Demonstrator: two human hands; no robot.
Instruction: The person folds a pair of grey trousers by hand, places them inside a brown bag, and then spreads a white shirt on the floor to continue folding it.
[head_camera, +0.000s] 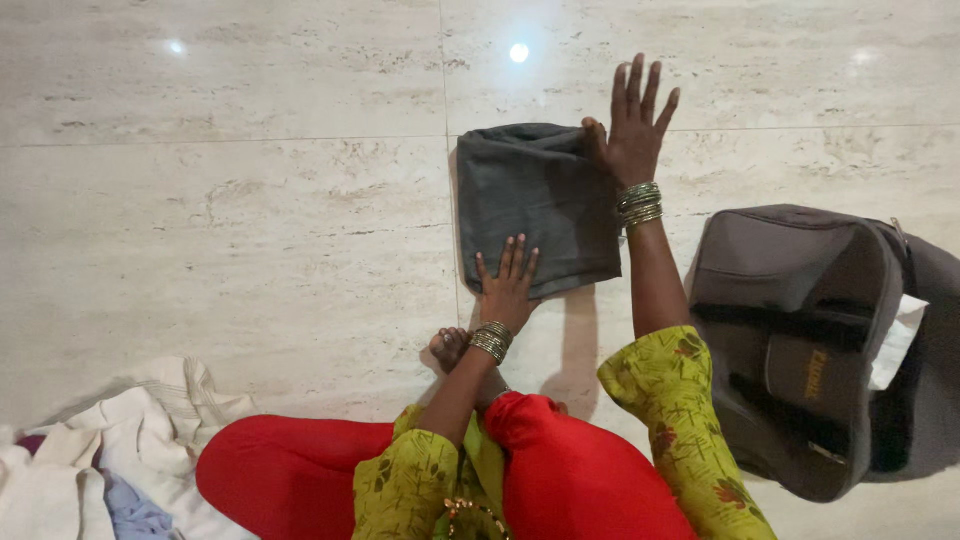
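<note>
Folded cloth: a dark grey cloth (535, 205), folded into a thick rectangle, lies flat on the pale marble floor (230, 210), right over a tile joint, just ahead of the seated person.

Left hand: the left hand (508, 285) lies palm down on the near edge of the grey cloth, fingers straight and close together, pressing on the fabric and gripping nothing. Bangles ring the wrist.

Right hand: the right hand (632, 125) is at the far right corner of the cloth. The fingers are spread wide and lifted clear, pointing away from the person; the thumb and the heel of the hand touch the cloth's edge. Nothing is held in it. Green and gold bangles sit at this wrist too.

Person: seated on the floor in red trousers (560, 470) and a yellow-green printed top (680, 400), with a bare foot (450, 348) just beside the left wrist.

Bag: a grey backpack (800, 340) lies open to the person's right, near the right forearm but apart from the cloth, with something white showing at its side.

Laundry pile: white and pale blue clothes (90, 460) are heaped at the person's left, well apart from the grey cloth.
</note>
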